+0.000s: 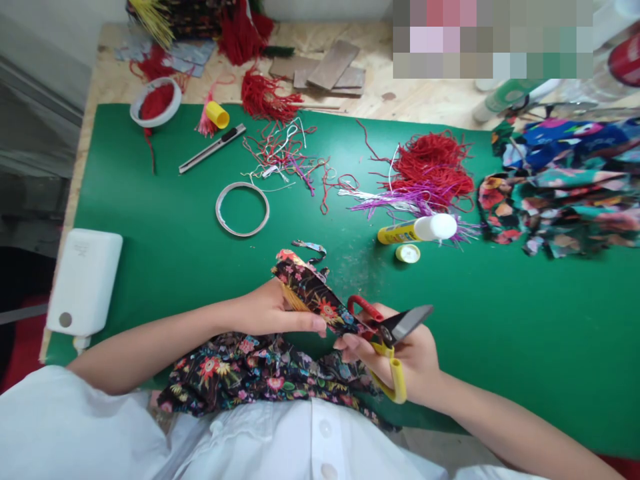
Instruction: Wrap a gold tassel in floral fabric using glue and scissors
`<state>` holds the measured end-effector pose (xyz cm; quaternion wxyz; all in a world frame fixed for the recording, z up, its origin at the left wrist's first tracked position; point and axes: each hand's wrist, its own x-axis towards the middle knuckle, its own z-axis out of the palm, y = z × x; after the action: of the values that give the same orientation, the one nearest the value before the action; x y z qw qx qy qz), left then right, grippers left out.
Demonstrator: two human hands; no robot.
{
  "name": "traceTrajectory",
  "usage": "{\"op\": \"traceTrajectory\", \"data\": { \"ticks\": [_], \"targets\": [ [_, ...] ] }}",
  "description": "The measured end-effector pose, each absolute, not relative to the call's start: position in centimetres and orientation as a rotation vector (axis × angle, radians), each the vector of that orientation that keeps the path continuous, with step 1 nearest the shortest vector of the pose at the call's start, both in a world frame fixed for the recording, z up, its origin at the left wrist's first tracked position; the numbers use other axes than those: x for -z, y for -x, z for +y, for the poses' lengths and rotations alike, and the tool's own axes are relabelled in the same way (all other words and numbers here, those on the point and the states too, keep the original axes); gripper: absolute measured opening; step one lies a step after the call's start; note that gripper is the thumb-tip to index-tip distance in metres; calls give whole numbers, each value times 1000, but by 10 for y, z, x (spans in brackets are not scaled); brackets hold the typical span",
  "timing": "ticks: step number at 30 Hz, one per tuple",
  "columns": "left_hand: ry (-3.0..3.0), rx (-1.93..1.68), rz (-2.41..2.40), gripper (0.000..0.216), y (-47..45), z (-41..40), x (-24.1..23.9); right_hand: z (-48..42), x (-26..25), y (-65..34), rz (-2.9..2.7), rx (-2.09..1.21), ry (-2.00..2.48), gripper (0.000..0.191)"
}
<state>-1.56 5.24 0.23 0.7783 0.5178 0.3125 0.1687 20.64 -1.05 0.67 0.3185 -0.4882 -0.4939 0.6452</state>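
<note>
My left hand is closed around a folded strip of black floral fabric, thumb along its lower edge. Some yellow-orange strands show between the palm and the cloth. My right hand has scissors with one red and one yellow handle loop hooked in it, blades pointing away to the right. Its thumb and fingertips also pinch the near end of the strip. A larger gathered piece of the same floral cloth lies below both hands, against the white shirt. A small fabric scrap rests just beyond the strip.
On the green mat lie a tape ring, a utility knife, red yarn, a glue stick and its cap. A white power bank is at left, floral fabric pieces at right.
</note>
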Motion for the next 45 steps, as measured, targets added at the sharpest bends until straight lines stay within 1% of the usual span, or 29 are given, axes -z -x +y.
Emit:
{"op": "traceTrajectory", "data": {
  "ticks": [3,8,11,14,19,22,26,34,39,45],
  "targets": [
    [-1080,-434,731,25,14,52,0,-10,-5,-207,-1255,-1749,1224,29],
    [-904,-624,833,38,16,49,9,-5,-1,-216,-1206,-1742,1146,44],
    [-731,-675,801,38,15,49,8,0,-1,-223,-1260,-1750,1150,47],
    [-614,-744,772,36,12,50,2,5,-8,-225,-1382,-1842,1156,47],
    [-588,-835,780,33,10,52,-3,7,-25,-224,-1585,-1982,1187,56],
    [-619,-887,780,33,10,53,-3,7,-28,-225,-1666,-1963,1213,60],
    [-663,-888,798,37,11,54,-3,6,-24,-229,-1786,-1846,1268,57],
    [-708,-873,782,33,15,51,2,6,-27,-227,-1992,-1624,1382,51],
    [-820,-754,820,35,22,45,11,8,-31,-226,-2041,-1617,1428,52],
    [-876,-714,849,33,26,43,13,12,-35,-227,-2011,-1723,1424,55]
  ]
}}
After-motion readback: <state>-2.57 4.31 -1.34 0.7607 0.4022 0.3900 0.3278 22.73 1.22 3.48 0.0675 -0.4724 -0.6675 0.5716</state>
